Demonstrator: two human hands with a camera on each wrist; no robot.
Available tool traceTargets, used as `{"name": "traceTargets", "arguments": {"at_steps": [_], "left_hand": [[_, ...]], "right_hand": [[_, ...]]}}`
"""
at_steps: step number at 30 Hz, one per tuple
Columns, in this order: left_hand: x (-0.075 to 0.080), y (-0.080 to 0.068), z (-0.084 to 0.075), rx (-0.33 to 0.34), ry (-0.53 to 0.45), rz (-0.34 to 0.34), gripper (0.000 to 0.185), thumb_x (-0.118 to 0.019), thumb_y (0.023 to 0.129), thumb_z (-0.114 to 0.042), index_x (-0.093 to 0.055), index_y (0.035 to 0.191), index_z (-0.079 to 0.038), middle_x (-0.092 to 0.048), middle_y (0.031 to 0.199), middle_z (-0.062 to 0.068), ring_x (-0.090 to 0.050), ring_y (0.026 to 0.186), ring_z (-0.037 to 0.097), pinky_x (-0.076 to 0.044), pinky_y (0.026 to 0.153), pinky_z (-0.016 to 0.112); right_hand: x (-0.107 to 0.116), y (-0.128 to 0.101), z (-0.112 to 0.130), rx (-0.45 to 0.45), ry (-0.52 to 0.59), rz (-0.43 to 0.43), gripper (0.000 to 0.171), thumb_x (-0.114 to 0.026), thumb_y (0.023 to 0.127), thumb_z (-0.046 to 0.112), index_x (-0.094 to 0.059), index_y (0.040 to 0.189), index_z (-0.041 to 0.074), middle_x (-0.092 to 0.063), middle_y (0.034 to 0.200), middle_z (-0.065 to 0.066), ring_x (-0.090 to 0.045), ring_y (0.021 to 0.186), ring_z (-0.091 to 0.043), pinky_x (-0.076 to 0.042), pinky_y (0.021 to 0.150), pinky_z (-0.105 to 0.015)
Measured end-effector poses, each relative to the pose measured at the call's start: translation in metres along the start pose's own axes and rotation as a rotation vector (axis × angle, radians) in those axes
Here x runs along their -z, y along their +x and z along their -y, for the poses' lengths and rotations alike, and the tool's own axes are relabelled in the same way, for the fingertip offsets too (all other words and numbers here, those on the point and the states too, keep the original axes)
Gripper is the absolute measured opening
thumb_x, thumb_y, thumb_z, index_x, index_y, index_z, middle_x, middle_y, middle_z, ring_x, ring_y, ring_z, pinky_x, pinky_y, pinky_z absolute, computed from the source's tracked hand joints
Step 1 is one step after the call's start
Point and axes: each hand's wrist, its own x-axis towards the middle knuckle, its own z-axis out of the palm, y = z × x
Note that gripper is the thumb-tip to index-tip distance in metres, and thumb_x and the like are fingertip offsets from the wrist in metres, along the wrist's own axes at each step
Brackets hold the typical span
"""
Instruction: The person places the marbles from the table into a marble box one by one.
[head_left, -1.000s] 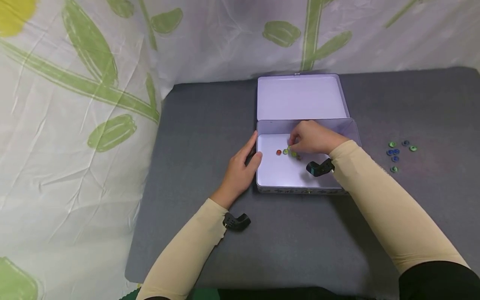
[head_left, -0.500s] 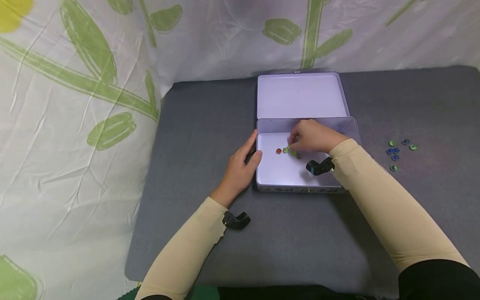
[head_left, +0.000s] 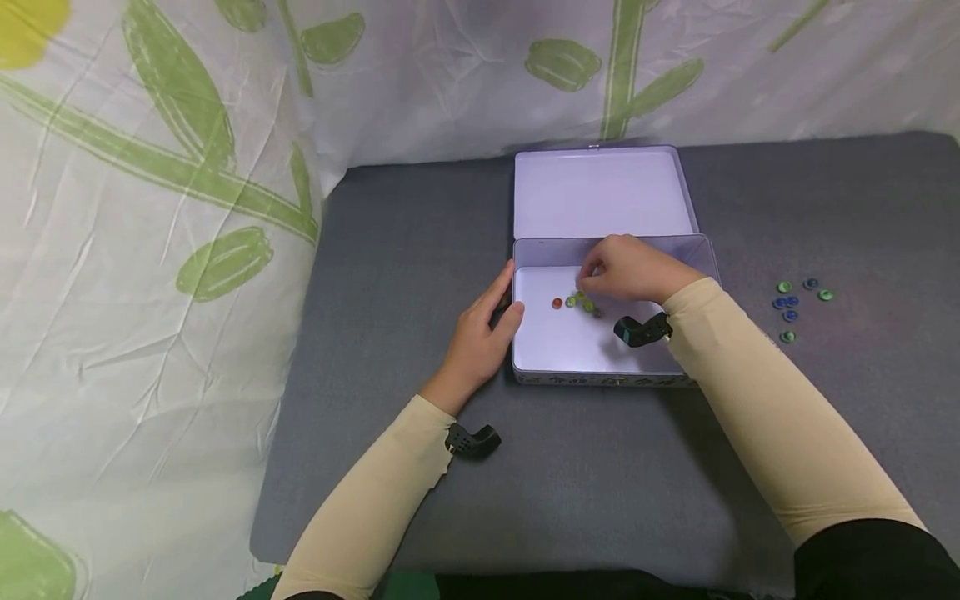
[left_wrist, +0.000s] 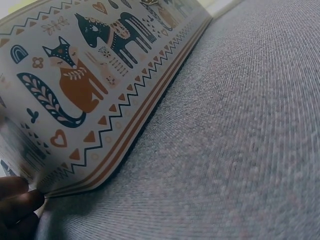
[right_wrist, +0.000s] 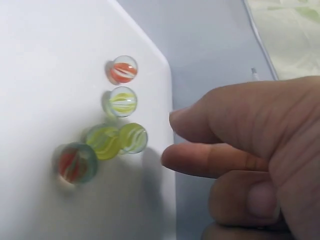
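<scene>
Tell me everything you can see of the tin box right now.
The tin box is a shallow rectangular metal tin, plain pale inside, its outer wall printed with foxes and zigzag bands. It lies open on the grey mat, its hinged lid laid flat behind. Five glass marbles sit clustered on its floor. The left hand rests against its left wall; the right hand hovers over the marbles.
</scene>
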Motion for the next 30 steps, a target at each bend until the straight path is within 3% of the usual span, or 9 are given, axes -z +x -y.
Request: {"name": "traceTargets", "arguments": {"at_steps": [9,17,30], "left_hand": [[0.002,-0.003,-0.001,0.020,-0.004,0.001,0.061,-0.048,0.109,-0.042,-0.034,0.166,-0.026,-0.036,0.168,-0.008,-0.034,0.155,0.012,-0.030,0.126,0.040],[0.000,-0.003,-0.004,0.030,0.016,0.001,0.061,-0.048,0.108,-0.040,-0.036,0.165,-0.025,-0.038,0.168,-0.007,-0.036,0.154,0.012,-0.031,0.125,0.040],[-0.001,-0.001,-0.005,0.024,0.007,-0.015,0.060,-0.049,0.108,-0.038,-0.037,0.165,-0.025,-0.038,0.167,-0.006,-0.036,0.154,0.011,-0.030,0.126,0.037]], "right_hand": [[0.002,-0.002,0.004,0.024,0.038,-0.015,0.019,-0.070,0.097,0.019,-0.082,0.100,0.004,-0.076,0.097,-0.008,-0.059,0.084,-0.022,-0.049,0.073,-0.035],[0.016,-0.012,0.008,0.079,0.009,-0.091,0.018,-0.070,0.095,0.015,-0.082,0.097,0.001,-0.073,0.079,-0.004,-0.056,0.079,-0.022,-0.045,0.072,-0.034],[0.043,-0.047,0.004,-0.010,0.041,-0.135,0.027,-0.069,0.101,0.023,-0.080,0.114,0.003,-0.048,0.059,-0.001,-0.044,0.065,-0.020,-0.038,0.065,-0.037]]}}
